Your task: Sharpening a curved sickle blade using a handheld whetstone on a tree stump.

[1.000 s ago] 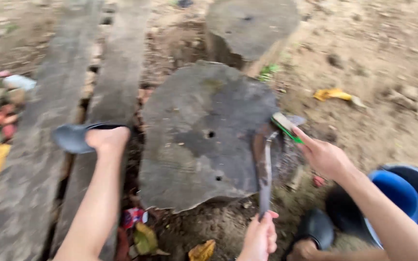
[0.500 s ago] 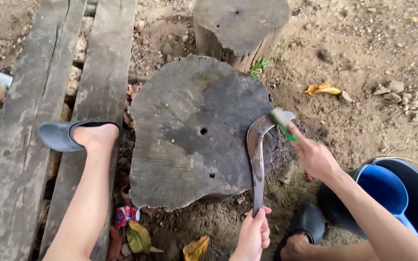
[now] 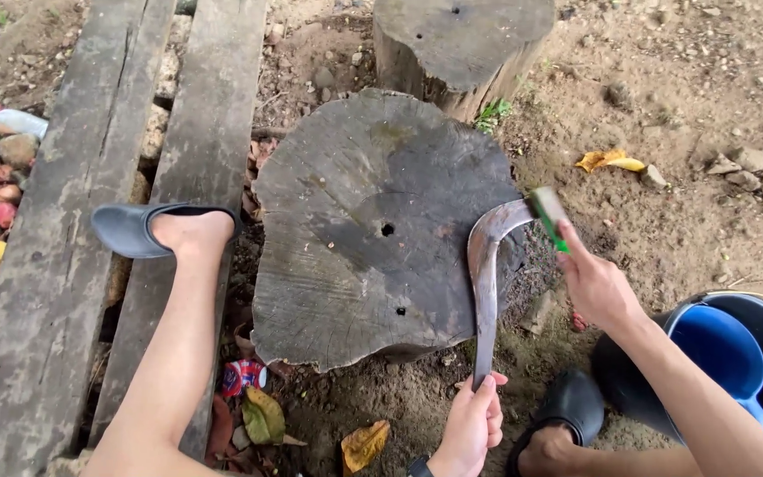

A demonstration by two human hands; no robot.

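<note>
Bare dirt ground surrounds a flat tree stump (image 3: pixel 373 230), across whose right edge lies a curved sickle blade (image 3: pixel 486 283). Left hand (image 3: pixel 472 424) is wrapped tight around the handle end below the stump. Right hand (image 3: pixel 595 287) pinches a green-backed scouring pad (image 3: pixel 547 216) against the blade's hooked tip. A slipping pad could draw fingers onto the edge. Blue bucket (image 3: pixel 717 349) and sandalled feet lie near.

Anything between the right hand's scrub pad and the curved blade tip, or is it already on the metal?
Nothing visible stands between them. The right hand presses the green scrub pad against the curved tip of the sickle blade, which lies over the stump's right edge. The left hand grips the handle end below.
</note>
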